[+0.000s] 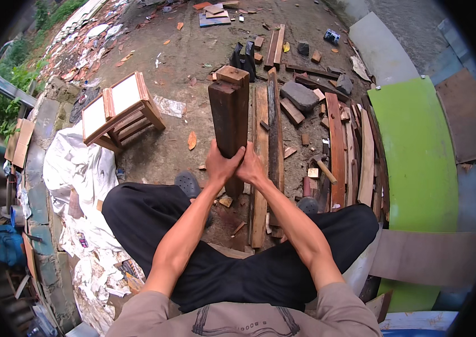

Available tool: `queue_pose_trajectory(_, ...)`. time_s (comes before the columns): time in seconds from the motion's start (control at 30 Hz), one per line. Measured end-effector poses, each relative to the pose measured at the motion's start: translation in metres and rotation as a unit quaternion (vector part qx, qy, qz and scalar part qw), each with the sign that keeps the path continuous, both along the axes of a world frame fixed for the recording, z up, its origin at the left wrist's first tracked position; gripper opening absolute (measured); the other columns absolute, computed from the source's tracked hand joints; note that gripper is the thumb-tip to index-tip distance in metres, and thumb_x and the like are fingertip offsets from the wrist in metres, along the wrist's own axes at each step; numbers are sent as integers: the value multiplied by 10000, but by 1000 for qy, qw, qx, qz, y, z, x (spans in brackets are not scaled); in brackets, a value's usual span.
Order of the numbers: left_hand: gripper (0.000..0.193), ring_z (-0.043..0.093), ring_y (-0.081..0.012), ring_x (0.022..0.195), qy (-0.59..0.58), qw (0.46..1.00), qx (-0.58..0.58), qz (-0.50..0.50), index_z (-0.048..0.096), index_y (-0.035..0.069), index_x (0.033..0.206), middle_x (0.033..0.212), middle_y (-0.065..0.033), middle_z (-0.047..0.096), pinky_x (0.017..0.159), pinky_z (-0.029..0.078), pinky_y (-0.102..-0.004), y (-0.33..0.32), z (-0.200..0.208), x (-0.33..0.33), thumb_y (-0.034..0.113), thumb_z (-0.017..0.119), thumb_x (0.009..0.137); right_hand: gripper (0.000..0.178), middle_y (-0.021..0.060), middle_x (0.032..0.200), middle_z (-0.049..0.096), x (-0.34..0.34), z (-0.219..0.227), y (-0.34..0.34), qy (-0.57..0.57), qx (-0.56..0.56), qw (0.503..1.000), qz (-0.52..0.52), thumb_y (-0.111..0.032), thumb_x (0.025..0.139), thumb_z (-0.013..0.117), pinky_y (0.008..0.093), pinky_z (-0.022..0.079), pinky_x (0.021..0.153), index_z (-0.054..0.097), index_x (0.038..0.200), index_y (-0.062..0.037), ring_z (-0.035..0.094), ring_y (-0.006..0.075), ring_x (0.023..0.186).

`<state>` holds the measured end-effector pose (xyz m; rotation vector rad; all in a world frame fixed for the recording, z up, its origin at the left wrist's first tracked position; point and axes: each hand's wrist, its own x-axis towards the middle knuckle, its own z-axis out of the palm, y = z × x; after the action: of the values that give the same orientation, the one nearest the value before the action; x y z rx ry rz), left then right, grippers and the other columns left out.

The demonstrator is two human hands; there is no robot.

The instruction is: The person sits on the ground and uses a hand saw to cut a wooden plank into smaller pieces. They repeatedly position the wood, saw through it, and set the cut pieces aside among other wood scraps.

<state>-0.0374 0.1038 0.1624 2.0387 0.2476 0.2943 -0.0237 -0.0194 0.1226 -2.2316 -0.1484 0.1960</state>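
Between my knees stands a thick dark brown wooden post [228, 115], held upright with a notched, lighter cut end at its top. My left hand [222, 163] wraps round its left side at about mid-height. From the right, my right hand [251, 164] grips the same post, and the two hands meet at its near face. Its lower end comes down near the ground between my feet. Just to the right, long wooden planks [260, 168] lie on the ground. A hammer [325, 168] with a wooden handle rests among wood offcuts beyond my right knee.
A small wooden stool [123, 109] with white panels lies tipped at the left, beside a white sheet [78, 168]. Long boards [336, 151], a grey stone block [299, 95] and a green panel [417, 157] are on the right. Rubble and scraps litter the far ground.
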Motion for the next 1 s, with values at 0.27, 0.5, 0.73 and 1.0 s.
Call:
queue_pose_trajectory(0.27,776,647,-383,1021,156,987,-30,19,494,-64,1179,1099,-259,643,889,506,-448,-3,-27,-28,409,846,674,828,342,1179,604,-49,-2,6,151,10,988,-44,-367,768,721,508,485,919,291,1380,-10,596,490,1102)
queue_pose_trajectory(0.5,805,655,-291,1034,192,978,-72,-32,463,-79,1229,1149,-230,635,899,537,-398,10,-81,-43,300,890,661,992,325,1289,553,-88,-29,6,191,58,976,-85,-414,712,802,479,471,993,254,1442,-26,554,455,1206)
queue_pose_trajectory(0.73,874,652,-404,1042,214,976,11,-34,476,-71,1207,1137,-280,643,905,519,-455,6,-92,-23,457,863,628,1038,297,1421,467,-90,-50,-8,200,144,967,-72,-464,779,782,430,416,1080,203,1518,-21,507,375,1303)
queue_pose_trajectory(1.0,936,646,-424,1069,336,930,147,-27,430,-88,1222,1151,-310,635,941,503,-465,16,-109,23,520,837,638,920,316,1390,482,-124,-73,-49,254,34,957,-135,-530,836,703,455,402,1075,310,1474,5,489,413,1302)
